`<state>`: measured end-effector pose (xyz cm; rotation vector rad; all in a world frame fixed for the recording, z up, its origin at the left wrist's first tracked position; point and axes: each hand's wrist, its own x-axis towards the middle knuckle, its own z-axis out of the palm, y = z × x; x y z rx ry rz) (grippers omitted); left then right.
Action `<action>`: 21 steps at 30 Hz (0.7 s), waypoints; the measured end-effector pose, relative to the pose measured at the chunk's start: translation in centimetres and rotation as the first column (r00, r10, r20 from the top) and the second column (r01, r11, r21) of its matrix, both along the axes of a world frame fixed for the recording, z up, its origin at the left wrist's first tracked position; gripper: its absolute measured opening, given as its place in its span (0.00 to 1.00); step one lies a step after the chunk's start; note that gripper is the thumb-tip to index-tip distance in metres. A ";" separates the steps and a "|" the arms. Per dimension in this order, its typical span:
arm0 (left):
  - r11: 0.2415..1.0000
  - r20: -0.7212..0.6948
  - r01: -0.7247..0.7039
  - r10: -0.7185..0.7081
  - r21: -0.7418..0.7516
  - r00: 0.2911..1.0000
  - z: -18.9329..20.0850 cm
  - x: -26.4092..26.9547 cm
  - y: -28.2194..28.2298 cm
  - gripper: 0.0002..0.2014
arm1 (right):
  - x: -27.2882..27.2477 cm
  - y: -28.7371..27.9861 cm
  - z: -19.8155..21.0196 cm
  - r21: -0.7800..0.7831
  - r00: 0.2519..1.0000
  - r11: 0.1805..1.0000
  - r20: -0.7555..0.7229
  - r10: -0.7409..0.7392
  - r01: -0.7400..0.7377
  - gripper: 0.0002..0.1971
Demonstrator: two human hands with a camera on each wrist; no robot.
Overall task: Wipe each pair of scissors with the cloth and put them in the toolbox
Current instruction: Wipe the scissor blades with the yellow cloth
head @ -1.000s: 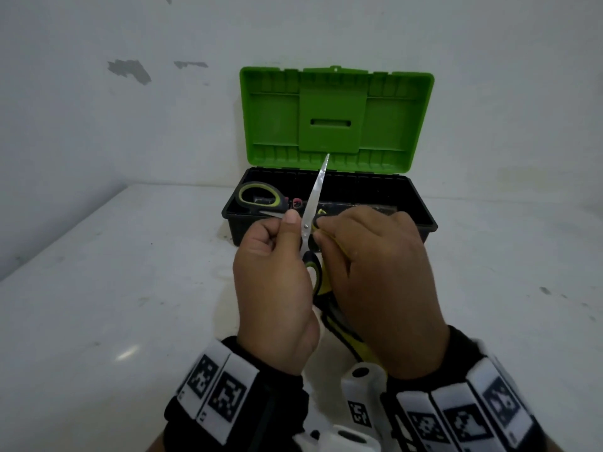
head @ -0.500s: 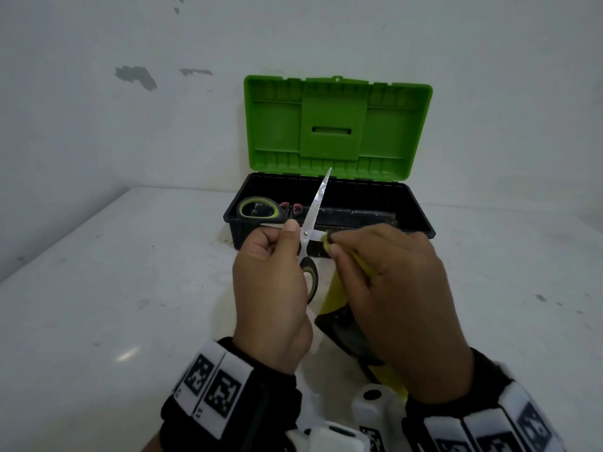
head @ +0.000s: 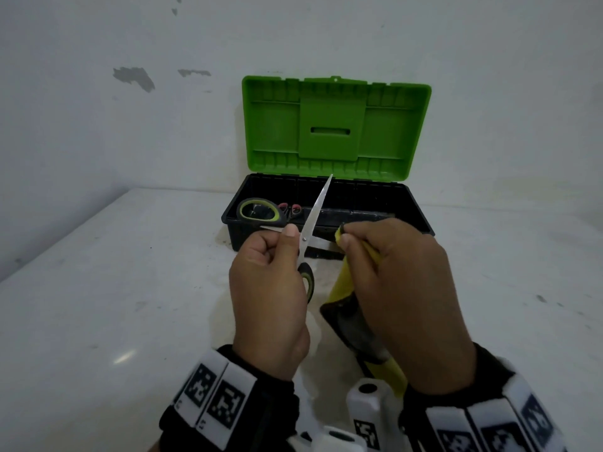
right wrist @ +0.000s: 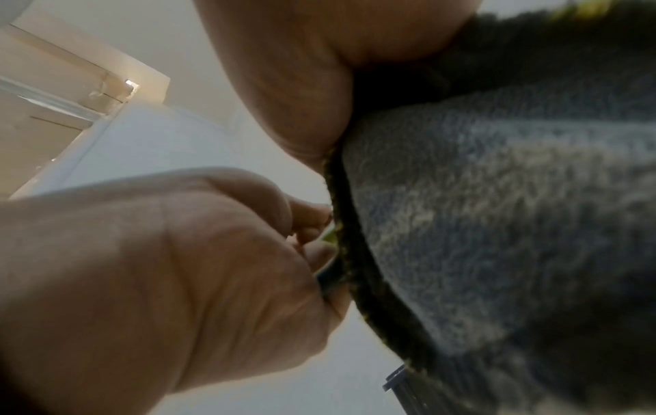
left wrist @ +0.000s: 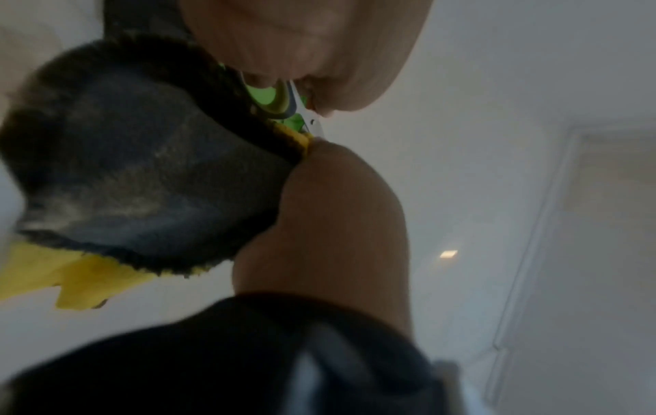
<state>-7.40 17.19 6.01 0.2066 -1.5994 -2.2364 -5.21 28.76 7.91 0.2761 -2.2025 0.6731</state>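
My left hand [head: 270, 288] grips a pair of scissors [head: 310, 230] with black-and-green handles, blades spread, one steel blade pointing up toward the toolbox [head: 329, 220]. My right hand [head: 391, 275] pinches a yellow-and-grey cloth [head: 346, 288] around the other blade, just right of the pivot. The cloth [left wrist: 142, 174] hangs below the hand and fills the right wrist view [right wrist: 497, 210]. The black toolbox stands open behind the hands with its green lid [head: 336, 128] upright. Inside at the left lie another black-and-green pair [head: 257, 212] and a small red-handled pair [head: 290, 208].
The white table [head: 98, 305] runs to a white wall behind the toolbox. Chipped patches mark the wall [head: 133, 76] at upper left. The table's left edge slopes away toward the near left.
My right hand has slid the cloth to the right, away from the pivot and along the lower blade. The left hand holds the scissors in about the same place.
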 end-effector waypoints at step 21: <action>0.966 -0.157 -0.084 0.046 -0.243 0.986 -0.3 0.3 -0.6 0.13 | 0.0 2.0 0.7 0.067 0.944 0.998 0.329 -0.002 -0.021 0.10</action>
